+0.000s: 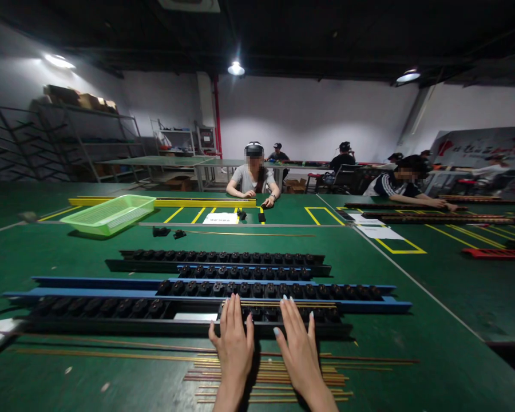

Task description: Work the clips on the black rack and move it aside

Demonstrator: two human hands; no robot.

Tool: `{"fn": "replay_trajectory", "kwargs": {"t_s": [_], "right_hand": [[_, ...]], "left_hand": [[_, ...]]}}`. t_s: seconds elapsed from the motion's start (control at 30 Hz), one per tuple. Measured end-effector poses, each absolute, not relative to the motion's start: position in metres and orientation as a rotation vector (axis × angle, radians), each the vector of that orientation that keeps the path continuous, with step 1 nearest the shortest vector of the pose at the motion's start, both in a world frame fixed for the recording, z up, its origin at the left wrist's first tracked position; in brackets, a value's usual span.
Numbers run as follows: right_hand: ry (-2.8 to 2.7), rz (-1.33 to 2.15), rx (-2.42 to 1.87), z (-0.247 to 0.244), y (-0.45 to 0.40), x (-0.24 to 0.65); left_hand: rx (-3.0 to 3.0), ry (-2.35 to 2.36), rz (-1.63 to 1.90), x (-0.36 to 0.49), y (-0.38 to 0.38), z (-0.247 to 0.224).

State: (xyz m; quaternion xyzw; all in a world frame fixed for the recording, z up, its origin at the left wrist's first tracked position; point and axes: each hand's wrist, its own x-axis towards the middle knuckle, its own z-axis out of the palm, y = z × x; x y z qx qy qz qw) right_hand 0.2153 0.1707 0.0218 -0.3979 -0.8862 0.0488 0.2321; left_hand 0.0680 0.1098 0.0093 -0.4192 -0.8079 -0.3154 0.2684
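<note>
Both my hands lie palm down with fingers spread at the bottom middle of the head view. My left hand rests its fingertips on the nearest black rail, which carries a row of black connector blocks. My right hand reaches the same rail, its fingertips beside a thin brass rod lying along the blocks. Neither hand visibly grips anything. Under my wrists, a loose bundle of copper-coloured rods lies on the green mat.
Blue and black rails with more connector blocks lie side by side beyond my hands. A green plastic basket stands far left. A seated person faces me across the table, and another person leans over rails at right.
</note>
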Motion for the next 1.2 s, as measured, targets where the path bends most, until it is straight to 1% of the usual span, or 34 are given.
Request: {"fn": "replay_trajectory", "kwargs": {"t_s": [0.33,0.67,0.87,1.2], "right_hand": [[-2.415,0.099,-1.082,0.023,0.169,0.216],[-2.454,0.163,-1.11,0.024,0.17,0.217],[-2.447,0.139,-1.103,0.023,0.169,0.216],[-2.448,0.165,-1.112,0.024,0.17,0.216]], "left_hand": [[-1.253,-2.163,-0.838,0.08,0.109,0.016],[-1.264,-2.179,-0.813,0.084,0.11,0.015],[-1.466,-2.134,-0.806,0.09,0.108,0.018],[-1.453,-2.118,-0.807,0.096,0.11,0.019]]}}
